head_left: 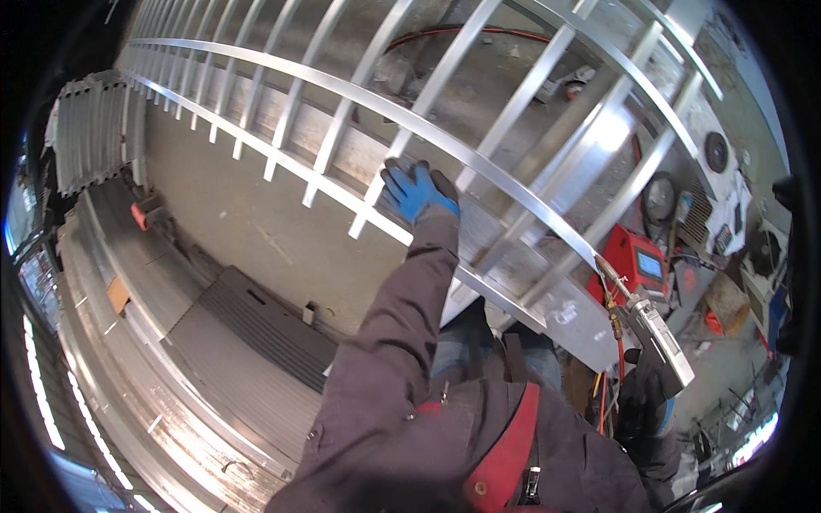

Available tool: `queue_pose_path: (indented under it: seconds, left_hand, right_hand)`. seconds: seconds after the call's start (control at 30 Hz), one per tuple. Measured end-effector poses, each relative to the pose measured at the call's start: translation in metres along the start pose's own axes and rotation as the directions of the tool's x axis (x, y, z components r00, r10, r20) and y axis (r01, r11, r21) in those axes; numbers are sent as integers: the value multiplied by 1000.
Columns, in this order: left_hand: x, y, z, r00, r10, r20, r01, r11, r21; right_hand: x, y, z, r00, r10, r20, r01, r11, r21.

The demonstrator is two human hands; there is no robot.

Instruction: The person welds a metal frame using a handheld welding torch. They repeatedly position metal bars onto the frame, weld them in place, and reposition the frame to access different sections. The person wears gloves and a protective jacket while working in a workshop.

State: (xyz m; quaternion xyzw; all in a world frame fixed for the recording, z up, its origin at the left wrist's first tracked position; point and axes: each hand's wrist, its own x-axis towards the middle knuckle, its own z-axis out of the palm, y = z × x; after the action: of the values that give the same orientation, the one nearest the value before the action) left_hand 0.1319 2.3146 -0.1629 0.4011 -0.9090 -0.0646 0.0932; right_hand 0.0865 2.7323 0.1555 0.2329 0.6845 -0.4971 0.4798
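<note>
A long silver metal frame, with many parallel crossbars between its rails, stretches from the upper left to the right. My left hand, in a blue and dark glove, rests on it with the fingers apart, against a crossbar by the lower rail. In my dark-gloved right hand is a handheld welding gun, grey and silver, with brass fittings and a hose. Its narrow nozzle points up and left, at or very close to a rail; contact is hard to tell. The right fingers are partly hidden.
A red machine with a lit screen stands beyond the gun. Stacked metal profiles lie at the lower left, with a dark ribbed panel nearby. More bundled bars are far left. An orange hose crosses behind the frame.
</note>
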Motion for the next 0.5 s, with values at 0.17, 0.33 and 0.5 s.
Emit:
queue_pose_path:
  seconds: [0.17,0.33,0.5]
  left_hand:
    - [-2,-2,-2,999,-12,-31,11,1000,-27]
    - [-1,-7,-10,1000,-22,-3,22,998,-61]
    - [4,-25,-16,1000,-24,-11,22,981,-191]
  right_hand:
    - [-118,35,-2,965,-207,-163,24,686,-727]
    - [-154,18,32,970,-147,-193,22,848,-530]
    - [-122,-61,70,931,-355,84,354,823,-445]
